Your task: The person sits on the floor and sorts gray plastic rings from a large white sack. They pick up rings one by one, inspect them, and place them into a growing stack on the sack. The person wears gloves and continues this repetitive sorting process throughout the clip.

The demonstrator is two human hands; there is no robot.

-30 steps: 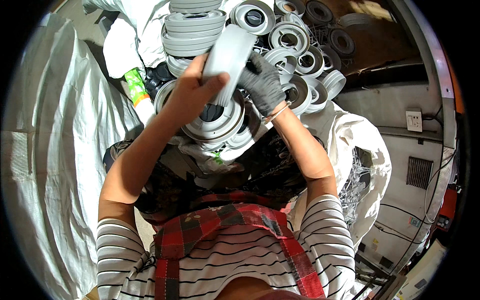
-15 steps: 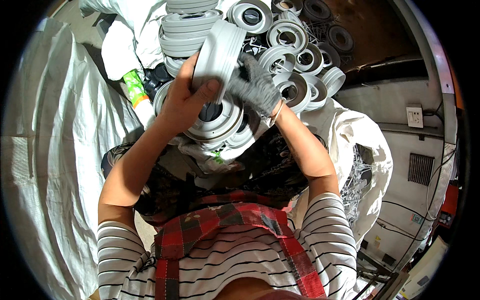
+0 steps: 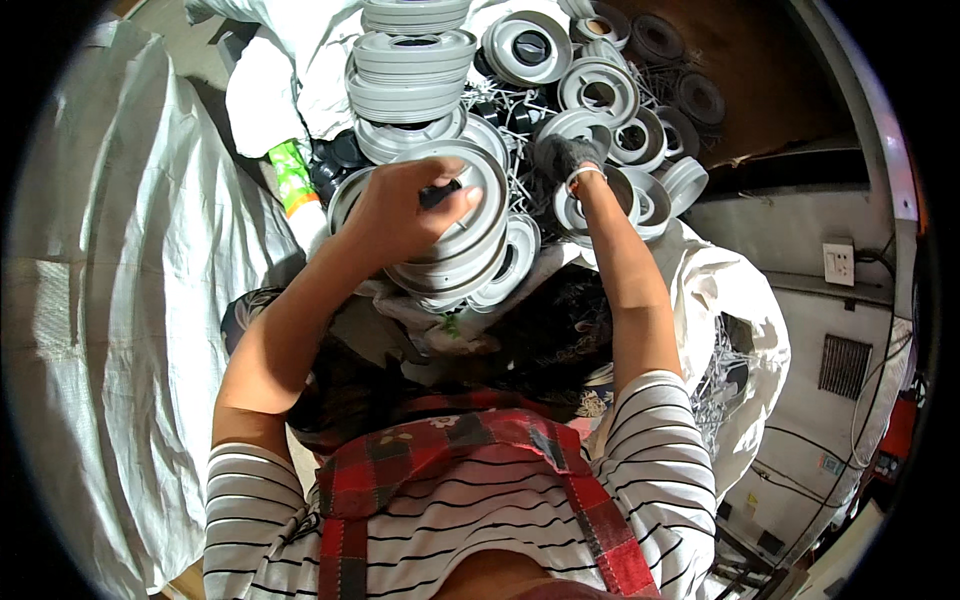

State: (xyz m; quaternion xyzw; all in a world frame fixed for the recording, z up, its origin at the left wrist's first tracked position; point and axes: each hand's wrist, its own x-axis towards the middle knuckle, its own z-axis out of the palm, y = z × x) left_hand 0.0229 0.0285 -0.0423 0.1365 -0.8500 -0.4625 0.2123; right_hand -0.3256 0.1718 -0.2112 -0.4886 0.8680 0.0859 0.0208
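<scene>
My bare left hand (image 3: 405, 215) is at a light grey round plastic part (image 3: 478, 222), with fingers and thumb closed around the black knob (image 3: 438, 194) in its middle. That part lies on top of other grey round parts in front of me. My right hand (image 3: 570, 157), in a dark grey glove, reaches over the grey rings on the right. It touches a grey ring (image 3: 573, 124); its fingers are in shadow, so their grip does not show.
A stack of grey rings (image 3: 410, 75) stands at the back left. Darker rings (image 3: 660, 38) and thin white plastic scraps (image 3: 520, 100) lie beyond. White woven sacks (image 3: 120, 300) flank me; the right-hand sack (image 3: 750, 285) holds scraps. A wall with a socket (image 3: 838, 263) runs along the right.
The grey round part held up between both hands is now down on the pile. My left hand has moved to its middle; my right hand has let go and moved right to other rings.
</scene>
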